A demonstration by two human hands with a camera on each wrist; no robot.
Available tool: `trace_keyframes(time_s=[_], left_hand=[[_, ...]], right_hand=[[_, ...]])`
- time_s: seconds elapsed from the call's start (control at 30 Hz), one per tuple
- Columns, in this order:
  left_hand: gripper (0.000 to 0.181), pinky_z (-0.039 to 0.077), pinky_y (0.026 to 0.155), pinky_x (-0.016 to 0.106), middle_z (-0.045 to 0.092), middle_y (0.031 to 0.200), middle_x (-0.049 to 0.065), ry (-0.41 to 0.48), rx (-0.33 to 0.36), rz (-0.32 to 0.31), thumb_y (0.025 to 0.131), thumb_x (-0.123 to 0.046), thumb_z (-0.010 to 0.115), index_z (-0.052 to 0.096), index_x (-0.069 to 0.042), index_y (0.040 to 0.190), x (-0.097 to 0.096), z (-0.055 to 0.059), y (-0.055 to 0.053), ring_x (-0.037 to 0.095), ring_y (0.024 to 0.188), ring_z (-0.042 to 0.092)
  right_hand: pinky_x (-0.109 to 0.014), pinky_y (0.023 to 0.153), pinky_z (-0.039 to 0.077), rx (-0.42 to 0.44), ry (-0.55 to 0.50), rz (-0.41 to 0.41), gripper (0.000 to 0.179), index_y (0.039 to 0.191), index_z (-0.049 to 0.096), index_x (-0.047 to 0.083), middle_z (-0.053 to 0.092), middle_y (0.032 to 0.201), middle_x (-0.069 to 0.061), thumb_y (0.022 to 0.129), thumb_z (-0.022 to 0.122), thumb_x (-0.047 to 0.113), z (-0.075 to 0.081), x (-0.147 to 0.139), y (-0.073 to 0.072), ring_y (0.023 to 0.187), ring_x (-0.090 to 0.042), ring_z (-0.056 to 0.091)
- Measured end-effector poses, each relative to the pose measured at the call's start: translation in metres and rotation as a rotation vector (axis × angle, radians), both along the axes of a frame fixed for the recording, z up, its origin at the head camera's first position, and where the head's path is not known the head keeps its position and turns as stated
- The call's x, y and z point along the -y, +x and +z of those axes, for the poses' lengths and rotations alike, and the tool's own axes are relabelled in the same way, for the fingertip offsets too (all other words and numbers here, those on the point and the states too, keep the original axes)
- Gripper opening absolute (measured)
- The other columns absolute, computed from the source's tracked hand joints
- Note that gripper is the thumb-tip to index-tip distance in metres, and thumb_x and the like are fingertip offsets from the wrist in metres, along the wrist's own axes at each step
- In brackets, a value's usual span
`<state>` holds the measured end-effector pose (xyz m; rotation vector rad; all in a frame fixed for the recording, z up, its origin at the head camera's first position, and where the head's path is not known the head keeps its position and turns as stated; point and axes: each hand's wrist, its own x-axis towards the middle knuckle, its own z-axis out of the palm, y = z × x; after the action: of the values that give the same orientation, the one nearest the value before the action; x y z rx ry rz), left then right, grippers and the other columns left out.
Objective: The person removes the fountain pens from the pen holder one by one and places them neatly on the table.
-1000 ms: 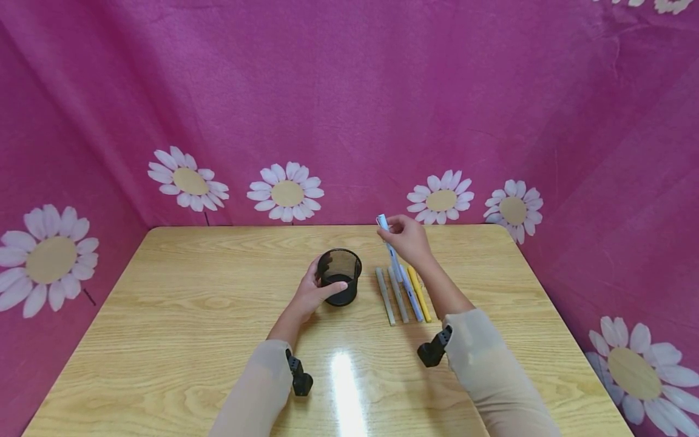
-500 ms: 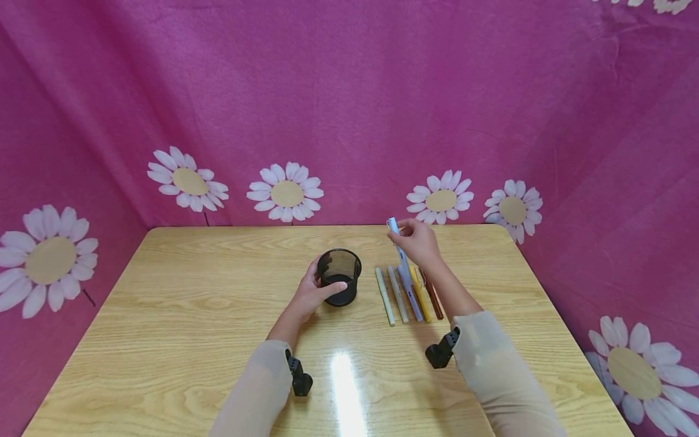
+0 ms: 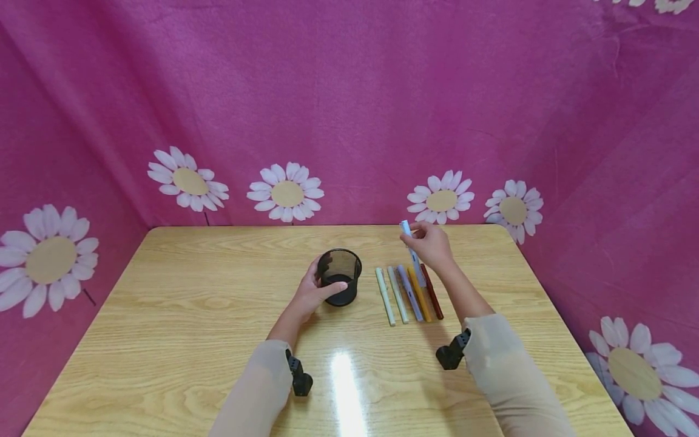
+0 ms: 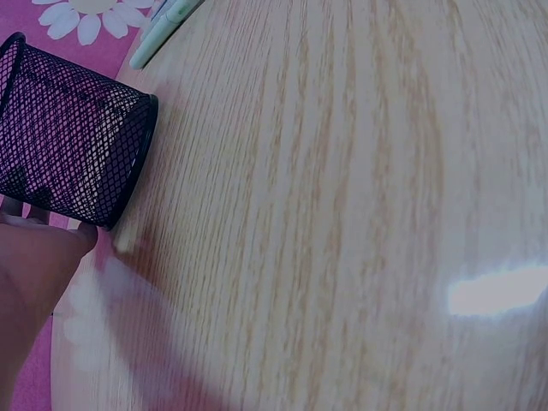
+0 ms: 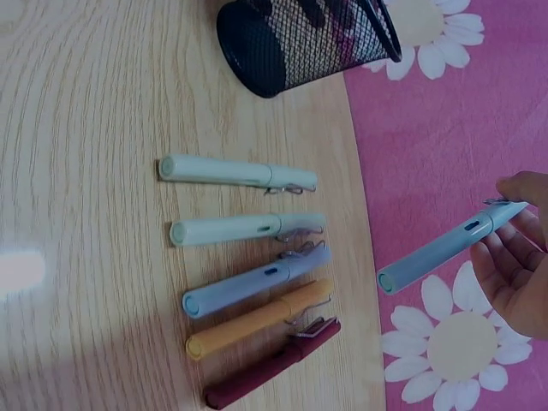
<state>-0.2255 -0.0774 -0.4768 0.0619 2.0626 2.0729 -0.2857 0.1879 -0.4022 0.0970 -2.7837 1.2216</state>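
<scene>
A black mesh pen cup [image 3: 340, 297] stands upright on the table, its bottom bare inside. My left hand [image 3: 309, 298] grips it from the left, with the thumb in front and the other fingers mostly hidden behind. To the right of the cup, my right hand [image 3: 433, 246] pinches a light blue pen [image 5: 441, 248] by its cap end, holding it in the air with the barrel pointing down. Below it lie two pale green pens [image 5: 231, 171], a lavender pen [image 5: 257, 282], an orange pen [image 5: 257, 318] and a dark red pen [image 5: 274, 364], side by side.
The wooden table [image 3: 207, 315] bears a bright light reflection near its front. Behind and on both sides hangs a pink cloth [image 3: 349, 109] printed with daisies. A small black camera sits on each wrist, over beige sleeves [image 3: 499, 358].
My right hand has moved to the right with the light blue pen, from above the green pens to above the orange and dark red ones. The left hand and cup stay put.
</scene>
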Motion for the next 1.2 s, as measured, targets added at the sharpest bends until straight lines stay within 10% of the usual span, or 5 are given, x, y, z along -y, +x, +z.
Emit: trace_keyframes(time_s=[1.2], left_hand=[[0.084, 0.02, 0.116, 0.046, 0.024, 0.154, 0.01, 0.011, -0.004, -0.026, 0.083, -0.01, 0.068, 0.018, -0.016, 0.15, 0.002, -0.006, -0.004, 0.031, 0.143, 0.021]], right_hand=[[-0.023, 0.065, 0.044, 0.091, 0.057, -0.09, 0.039, 0.116, 0.059, -0.004, 0.061, 0.098, -0.02, 0.088, 0.062, 0.024, -0.027, -0.043, 0.002, 0.086, -0.026, 0.057]])
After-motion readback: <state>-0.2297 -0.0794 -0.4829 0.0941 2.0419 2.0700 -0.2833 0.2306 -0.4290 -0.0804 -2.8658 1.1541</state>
